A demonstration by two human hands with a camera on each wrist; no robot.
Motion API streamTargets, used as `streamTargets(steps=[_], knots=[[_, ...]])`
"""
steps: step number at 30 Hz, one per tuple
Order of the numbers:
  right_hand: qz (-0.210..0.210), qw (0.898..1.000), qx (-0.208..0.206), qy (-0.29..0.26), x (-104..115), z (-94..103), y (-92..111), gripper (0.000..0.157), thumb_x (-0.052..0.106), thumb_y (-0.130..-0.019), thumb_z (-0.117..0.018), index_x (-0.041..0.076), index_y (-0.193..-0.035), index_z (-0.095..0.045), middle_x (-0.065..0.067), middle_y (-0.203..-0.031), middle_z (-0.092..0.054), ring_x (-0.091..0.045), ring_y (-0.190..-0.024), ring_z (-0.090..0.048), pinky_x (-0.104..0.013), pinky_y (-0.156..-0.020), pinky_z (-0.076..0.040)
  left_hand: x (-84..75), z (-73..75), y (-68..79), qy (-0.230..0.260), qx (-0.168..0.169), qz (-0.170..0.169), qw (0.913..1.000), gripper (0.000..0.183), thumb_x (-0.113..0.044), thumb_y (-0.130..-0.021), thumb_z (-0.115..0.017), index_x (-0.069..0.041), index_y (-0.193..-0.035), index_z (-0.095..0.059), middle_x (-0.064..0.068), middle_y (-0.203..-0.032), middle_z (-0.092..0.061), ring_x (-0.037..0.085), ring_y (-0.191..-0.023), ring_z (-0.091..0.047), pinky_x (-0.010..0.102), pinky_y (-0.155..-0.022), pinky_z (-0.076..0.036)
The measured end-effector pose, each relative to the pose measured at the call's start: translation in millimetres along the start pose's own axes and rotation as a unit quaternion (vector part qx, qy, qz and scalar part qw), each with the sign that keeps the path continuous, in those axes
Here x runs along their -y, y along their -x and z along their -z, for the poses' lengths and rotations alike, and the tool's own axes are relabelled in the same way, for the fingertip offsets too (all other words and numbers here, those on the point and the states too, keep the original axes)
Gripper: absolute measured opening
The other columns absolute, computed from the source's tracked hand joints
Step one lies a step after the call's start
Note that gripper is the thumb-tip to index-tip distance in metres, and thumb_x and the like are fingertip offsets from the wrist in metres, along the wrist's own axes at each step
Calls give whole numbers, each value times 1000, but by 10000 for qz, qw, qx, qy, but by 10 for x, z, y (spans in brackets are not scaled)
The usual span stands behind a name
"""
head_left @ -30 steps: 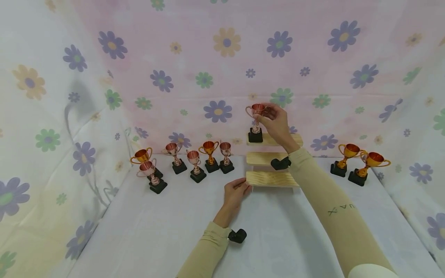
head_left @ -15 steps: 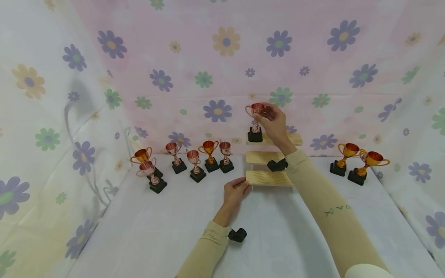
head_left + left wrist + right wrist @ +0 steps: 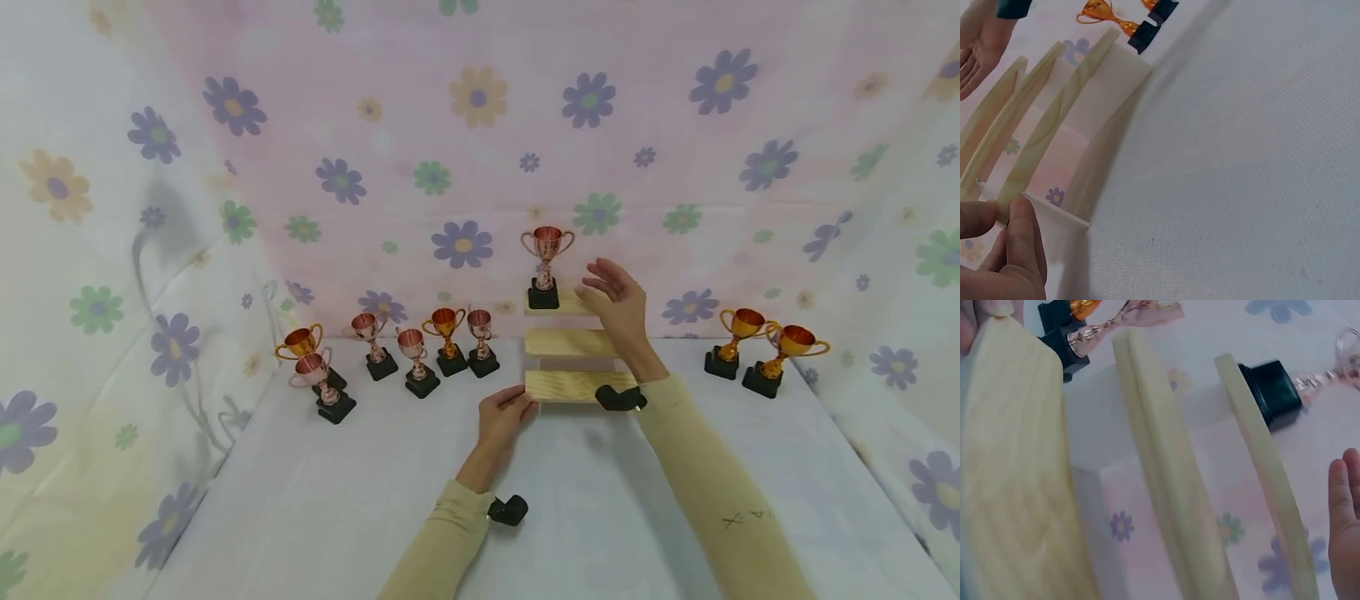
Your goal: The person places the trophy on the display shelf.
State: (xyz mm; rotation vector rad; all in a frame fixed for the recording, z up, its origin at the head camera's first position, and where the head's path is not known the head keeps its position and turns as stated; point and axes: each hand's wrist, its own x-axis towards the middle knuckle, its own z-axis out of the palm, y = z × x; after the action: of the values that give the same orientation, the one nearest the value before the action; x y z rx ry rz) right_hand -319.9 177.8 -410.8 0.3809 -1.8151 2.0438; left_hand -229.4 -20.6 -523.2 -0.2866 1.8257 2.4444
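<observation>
A rose-gold trophy cup (image 3: pixel 547 243) on a black base stands upright at the left end of the top step of a three-step wooden display stand (image 3: pixel 570 385). My right hand (image 3: pixel 624 312) is just right of that trophy, apart from it, fingers extended and holding nothing. In the right wrist view the trophy's black base (image 3: pixel 1279 394) rests on the top board, with the right fingers (image 3: pixel 1339 500) off to the side. My left hand (image 3: pixel 501 423) pinches the bottom step's front left corner; the left wrist view shows thumb and fingers (image 3: pixel 1021 234) on either side of the board.
Left of the stand, several rose-gold trophies (image 3: pixel 412 343) and gold trophies (image 3: pixel 444 322) stand on the white cloth (image 3: pixel 315 500). Two gold trophies (image 3: pixel 793 340) are at the right. A flowered backdrop (image 3: pixel 390 100) rises behind and along both sides.
My right hand has let go of the rose-gold trophy and moved right and down from it. The trophy stays on the top step; the left hand keeps its grip on the corner.
</observation>
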Motion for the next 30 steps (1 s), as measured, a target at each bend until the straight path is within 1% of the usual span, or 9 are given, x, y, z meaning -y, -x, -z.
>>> streamTargets(steps=[5, 9, 11, 15, 18, 21, 24, 27, 30], knots=[[173, 9997, 61, 160, 51, 447, 286, 54, -10, -91, -69, -8, -141, -51, -8, -131, -64, -21, -114, -63, -19, -93, -56, 15, -3, 1, 13, -27, 75, 10000, 29, 3, -97, -64, 13, -125, -62, 26, -117, -67, 15, -91, -70, 30, -88, -61], [406, 9975, -84, 570, 226, 812, 458, 49, -9, -91, -69, 0, -138, -59, -6, -130, -66, -14, -112, -63, -15, -95, -53, 10, -4, -2, 64, -69, 133, 9999, 30, 3, -97, -64, 13, -124, -63, 25, -116, -67, 15, -91, -70, 29, -88, -61], [521, 9967, -359, 514, 344, 983, 518, 45, -10, -91, -69, 1, -134, -62, -5, -126, -68, -15, -110, -65, -15, -94, -54, 7, -4, 0, 70, -50, 107, 9999, 30, 3, -97, -64, 14, -125, -62, 26, -117, -67, 15, -91, -70, 32, -90, -61], [1004, 9894, -1052, -47, 575, 1324, 612, 39, -16, -87, -68, -10, -125, -65, -6, -114, -73, -18, -103, -68, -17, -90, -56, 7, -2, -3, 100, -54, 113, 9999, 30, 3, -97, -63, 13, -126, -62, 26, -118, -66, 15, -92, -69, 35, -93, -60], [1498, 9748, -1648, -150, 707, 1569, 664, 34, -19, -85, -68, -16, -118, -65, -10, -108, -74, -21, -99, -68, -18, -88, -57, 11, 15, -10, 102, -80, 115, 9998, 30, 3, -97, -63, 13, -126, -62, 25, -117, -66, 15, -92, -69, 34, -92, -60], [1670, 9563, -2360, 445, 795, 1823, 724, 31, -18, -84, -69, -15, -115, -67, -8, -106, -74, -19, -101, -67, -20, -94, -56, 18, 26, -17, 86, -76, 101, 9999, 30, 4, -97, -64, 13, -125, -62, 23, -115, -67, 14, -91, -69, 33, -91, -60], [1308, 9300, -2980, 1707, 839, 2053, 804, 33, -8, -86, -71, -4, -118, -71, 4, -110, -72, -13, -110, -64, -21, -104, -49, 16, 26, -19, 83, -50, 94, 9999, 30, 3, -97, -64, 13, -125, -62, 21, -112, -68, 14, -90, -69, 32, -90, -61], [843, 8953, -3324, 2842, 832, 2238, 897, 40, 1, -87, -73, 6, -127, -69, 14, -120, -66, -7, -122, -56, -22, -113, -40, 7, 18, -16, 99, -47, 125, 9999, 30, 3, -96, -65, 12, -125, -63, 20, -111, -68, 13, -89, -69, 31, -90, -61], [302, 8756, -3537, 3277, 789, 2383, 983, 50, 9, -88, -74, 13, -136, -63, 12, -134, -60, -7, -133, -47, -21, -120, -29, 4, 8, -8, 98, -49, 164, 9998, 29, 3, -96, -65, 12, -124, -63, 20, -112, -68, 13, -89, -69, 33, -91, -60]])
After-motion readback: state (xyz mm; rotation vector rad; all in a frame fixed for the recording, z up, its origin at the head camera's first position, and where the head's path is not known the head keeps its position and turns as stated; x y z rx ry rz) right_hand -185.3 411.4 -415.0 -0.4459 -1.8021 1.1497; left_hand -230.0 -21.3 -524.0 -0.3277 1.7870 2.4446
